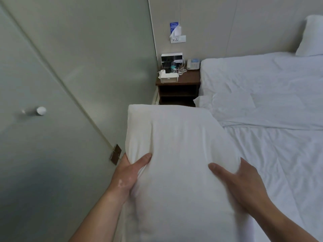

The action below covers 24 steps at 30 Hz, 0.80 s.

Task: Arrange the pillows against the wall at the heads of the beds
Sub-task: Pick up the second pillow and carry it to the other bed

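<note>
The left hand [129, 173] grips the near left edge of the held pillow [176, 154], thumb on top and the fingers out of sight beneath it, while the right hand [239, 182] lies spread on the near right corner, thumb across the top; whether its fingers curl under cannot be made out. The held pillow is carried low in front of the person, its long axis running from 6 o'clock toward 12 o'clock, far end pointing at the nightstand [178, 84]. The move ahead seems to turn on this: the head of the bed [262, 81] and the wall [244, 23] behind it lie toward 1 to 2 o'clock from the hands, so the pillow would have to swing rightward and turn crosswise to sit along the wall. The right hand is the nearer to that spot. A second pillow [311, 37] already leans upright against the wall at about 2 o'clock, cut off by the frame's right edge. The held pillow's near end and underside are hidden, and the small things on the nightstand are hard to make out.
</note>
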### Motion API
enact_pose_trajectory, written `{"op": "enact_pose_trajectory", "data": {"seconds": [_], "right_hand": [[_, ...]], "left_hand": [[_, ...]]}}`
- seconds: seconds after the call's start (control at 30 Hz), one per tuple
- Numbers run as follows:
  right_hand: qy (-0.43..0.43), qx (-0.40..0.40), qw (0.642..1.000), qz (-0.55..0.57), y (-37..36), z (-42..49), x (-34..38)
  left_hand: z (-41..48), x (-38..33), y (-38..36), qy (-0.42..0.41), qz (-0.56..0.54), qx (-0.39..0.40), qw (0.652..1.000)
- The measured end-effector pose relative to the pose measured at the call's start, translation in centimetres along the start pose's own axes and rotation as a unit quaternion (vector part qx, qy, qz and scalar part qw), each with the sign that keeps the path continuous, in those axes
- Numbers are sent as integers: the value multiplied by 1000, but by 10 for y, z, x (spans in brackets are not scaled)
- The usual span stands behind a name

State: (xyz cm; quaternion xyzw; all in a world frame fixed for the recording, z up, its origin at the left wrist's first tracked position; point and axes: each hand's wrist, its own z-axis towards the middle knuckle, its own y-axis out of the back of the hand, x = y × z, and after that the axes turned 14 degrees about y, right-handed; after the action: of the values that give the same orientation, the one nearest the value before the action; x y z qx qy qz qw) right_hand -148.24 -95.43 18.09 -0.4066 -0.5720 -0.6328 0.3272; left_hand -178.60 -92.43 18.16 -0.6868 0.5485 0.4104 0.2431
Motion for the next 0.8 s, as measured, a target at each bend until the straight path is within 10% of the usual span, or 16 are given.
{"op": "enact_pose_trajectory", "data": {"seconds": [0.8], "right_hand": [[-70,-165,983,-27,-54,407,39]], "left_hand": [[396,-281,-158,-9,77,158,984]]}}
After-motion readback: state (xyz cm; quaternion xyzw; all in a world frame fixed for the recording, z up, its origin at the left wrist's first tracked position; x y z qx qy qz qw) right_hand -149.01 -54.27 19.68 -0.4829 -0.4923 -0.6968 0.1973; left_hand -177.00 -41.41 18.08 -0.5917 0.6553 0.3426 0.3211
